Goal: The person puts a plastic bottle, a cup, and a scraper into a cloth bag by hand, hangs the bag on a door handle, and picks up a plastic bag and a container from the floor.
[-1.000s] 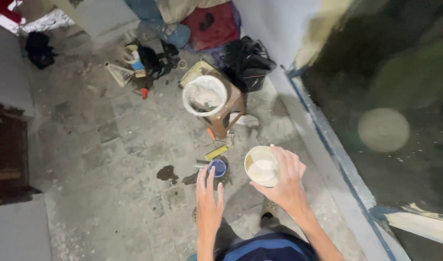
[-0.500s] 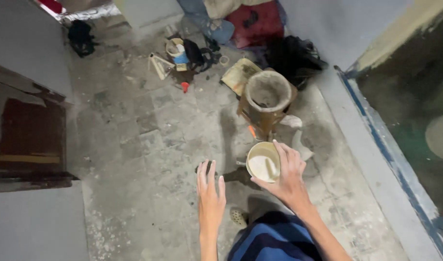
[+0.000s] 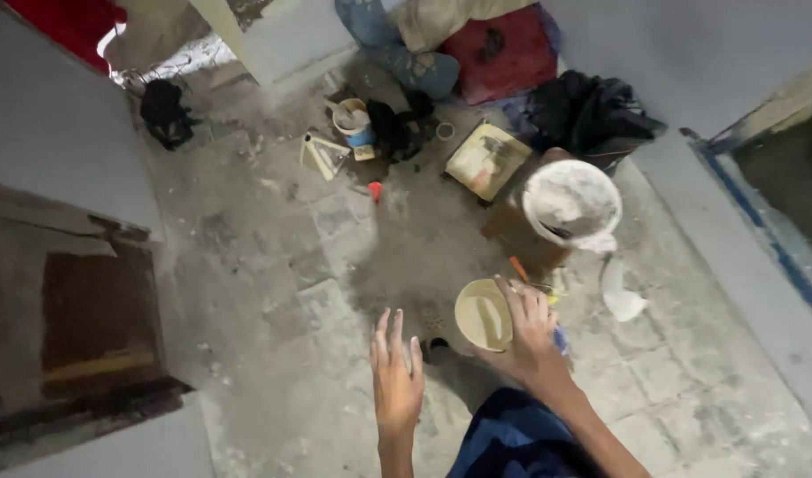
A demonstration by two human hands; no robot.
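Dusty grey concrete floor, paint-spattered: your right hand (image 3: 528, 332) grips the small round cream-coated bowl (image 3: 484, 314) by its rim, mouth tipped sideways, beside the large white plaster-crusted bucket (image 3: 571, 204); left hand (image 3: 397, 376) empty, fingers spread.

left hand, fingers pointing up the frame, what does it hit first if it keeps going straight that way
Nothing close: the left hand is open and empty, and ahead of its fingertips lies bare dusty floor. Much further along that line sits a small red cap. Depth is unclear, as the hand hangs above the floor.

Dim, soft, perhaps slightly motion-blurred.
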